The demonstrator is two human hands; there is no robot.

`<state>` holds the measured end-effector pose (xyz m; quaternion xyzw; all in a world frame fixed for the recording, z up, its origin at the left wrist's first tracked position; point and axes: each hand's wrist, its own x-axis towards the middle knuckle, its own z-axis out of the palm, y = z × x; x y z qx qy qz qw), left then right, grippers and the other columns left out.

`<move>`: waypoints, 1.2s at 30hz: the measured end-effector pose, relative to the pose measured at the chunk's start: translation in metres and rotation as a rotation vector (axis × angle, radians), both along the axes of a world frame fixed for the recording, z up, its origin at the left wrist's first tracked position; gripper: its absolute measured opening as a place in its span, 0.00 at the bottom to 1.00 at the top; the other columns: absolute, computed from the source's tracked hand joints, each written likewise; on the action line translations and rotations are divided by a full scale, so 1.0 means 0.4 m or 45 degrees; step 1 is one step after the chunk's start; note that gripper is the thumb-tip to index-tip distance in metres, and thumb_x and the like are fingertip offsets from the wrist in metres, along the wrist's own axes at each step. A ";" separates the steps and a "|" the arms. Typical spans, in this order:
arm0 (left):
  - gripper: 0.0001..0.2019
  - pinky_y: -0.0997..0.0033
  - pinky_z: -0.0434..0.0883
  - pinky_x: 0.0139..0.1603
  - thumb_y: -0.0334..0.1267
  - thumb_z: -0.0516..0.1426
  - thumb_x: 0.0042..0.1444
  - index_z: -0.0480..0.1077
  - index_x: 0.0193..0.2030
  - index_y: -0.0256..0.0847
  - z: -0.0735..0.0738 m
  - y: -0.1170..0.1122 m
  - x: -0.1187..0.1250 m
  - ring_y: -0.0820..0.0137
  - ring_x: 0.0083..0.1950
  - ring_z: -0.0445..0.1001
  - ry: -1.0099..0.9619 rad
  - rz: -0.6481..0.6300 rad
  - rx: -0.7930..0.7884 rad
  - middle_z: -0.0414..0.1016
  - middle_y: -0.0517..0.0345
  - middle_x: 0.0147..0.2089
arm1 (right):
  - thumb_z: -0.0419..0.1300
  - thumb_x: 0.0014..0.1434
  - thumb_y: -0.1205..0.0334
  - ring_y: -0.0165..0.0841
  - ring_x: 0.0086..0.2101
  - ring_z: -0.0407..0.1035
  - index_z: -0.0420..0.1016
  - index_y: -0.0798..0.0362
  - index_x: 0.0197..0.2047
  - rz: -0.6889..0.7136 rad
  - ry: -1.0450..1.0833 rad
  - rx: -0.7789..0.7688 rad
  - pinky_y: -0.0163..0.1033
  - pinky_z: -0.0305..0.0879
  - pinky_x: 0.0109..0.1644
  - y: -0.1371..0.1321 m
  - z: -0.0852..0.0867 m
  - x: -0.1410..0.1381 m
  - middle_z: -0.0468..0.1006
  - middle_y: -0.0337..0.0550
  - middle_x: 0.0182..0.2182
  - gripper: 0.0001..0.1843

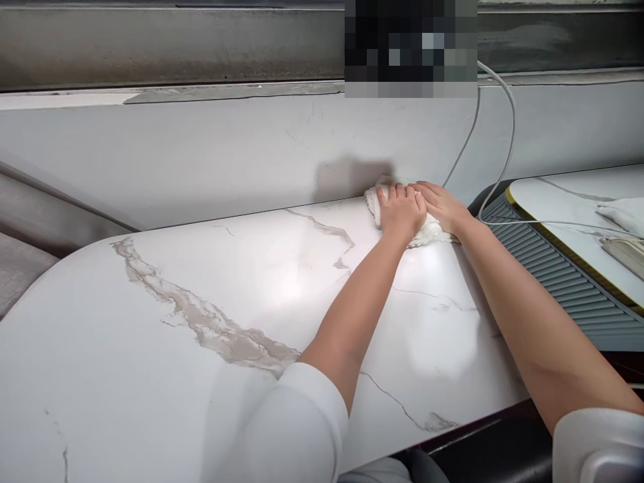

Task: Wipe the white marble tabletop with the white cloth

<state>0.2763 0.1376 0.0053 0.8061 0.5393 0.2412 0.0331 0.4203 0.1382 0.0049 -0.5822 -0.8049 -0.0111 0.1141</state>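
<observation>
A crumpled white cloth (433,233) with a ruffled edge lies at the back edge of the white marble-patterned table (282,282). Both hands press down on it. My left hand (402,211) rests on top of the cloth with its fingers stretched forward and slightly spread. Close against it on the right, my right hand (443,206) also lies flat over the cloth, fingers reaching left and touching the left hand. Part of the cloth is hidden under the hands.
A light wall (226,154) rises directly behind the table. A thin pale cable (513,134) loops down on the right. Beyond it stands a second marble-patterned table (563,201) with a ribbed grey side (548,268) and folded cloths (624,251). A black seat (496,453) is at the front edge.
</observation>
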 end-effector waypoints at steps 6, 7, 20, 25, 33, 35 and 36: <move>0.25 0.50 0.46 0.73 0.40 0.36 0.71 0.65 0.64 0.34 -0.006 -0.013 -0.003 0.61 0.70 0.58 0.034 -0.002 0.028 0.64 0.48 0.67 | 0.35 0.68 0.49 0.41 0.66 0.52 0.57 0.49 0.68 -0.099 0.113 -0.006 0.54 0.51 0.68 -0.018 0.004 -0.012 0.60 0.46 0.67 0.30; 0.25 0.50 0.47 0.73 0.40 0.36 0.71 0.64 0.64 0.34 -0.006 -0.018 -0.005 0.61 0.70 0.58 0.042 -0.004 0.032 0.64 0.48 0.68 | 0.35 0.68 0.49 0.42 0.66 0.52 0.58 0.50 0.68 -0.109 0.122 0.002 0.55 0.50 0.68 -0.024 0.005 -0.013 0.60 0.47 0.67 0.30; 0.26 0.48 0.50 0.71 0.45 0.38 0.70 0.62 0.65 0.34 -0.013 -0.173 -0.019 0.58 0.70 0.58 0.108 -0.165 0.108 0.63 0.45 0.68 | 0.35 0.67 0.49 0.42 0.68 0.49 0.55 0.48 0.69 -0.252 0.002 -0.024 0.58 0.50 0.68 -0.228 0.019 -0.017 0.56 0.45 0.69 0.31; 0.27 0.46 0.52 0.69 0.45 0.38 0.70 0.63 0.65 0.32 -0.022 -0.281 -0.036 0.55 0.69 0.60 0.093 -0.229 0.175 0.64 0.42 0.67 | 0.35 0.67 0.48 0.44 0.67 0.52 0.53 0.44 0.70 -0.241 0.018 0.014 0.59 0.52 0.67 -0.358 0.015 -0.025 0.57 0.44 0.69 0.31; 0.28 0.47 0.54 0.69 0.45 0.38 0.70 0.61 0.66 0.29 -0.003 -0.466 -0.090 0.53 0.68 0.60 0.163 -0.315 0.189 0.64 0.40 0.67 | 0.35 0.69 0.51 0.45 0.68 0.49 0.50 0.48 0.72 -0.150 -0.011 0.069 0.58 0.48 0.69 -0.558 0.006 -0.051 0.55 0.50 0.69 0.31; 0.28 0.47 0.54 0.68 0.45 0.38 0.70 0.60 0.66 0.28 0.001 -0.496 -0.106 0.53 0.69 0.60 0.187 -0.347 0.174 0.64 0.40 0.67 | 0.35 0.69 0.50 0.46 0.68 0.49 0.50 0.47 0.72 -0.162 -0.007 0.089 0.58 0.49 0.68 -0.596 0.004 -0.067 0.56 0.50 0.69 0.31; 0.28 0.47 0.55 0.68 0.45 0.38 0.70 0.60 0.66 0.29 0.002 -0.509 -0.114 0.54 0.69 0.60 0.193 -0.363 0.167 0.64 0.40 0.67 | 0.35 0.69 0.50 0.47 0.67 0.50 0.50 0.46 0.72 -0.174 -0.008 0.101 0.59 0.51 0.68 -0.613 0.004 -0.077 0.56 0.51 0.69 0.31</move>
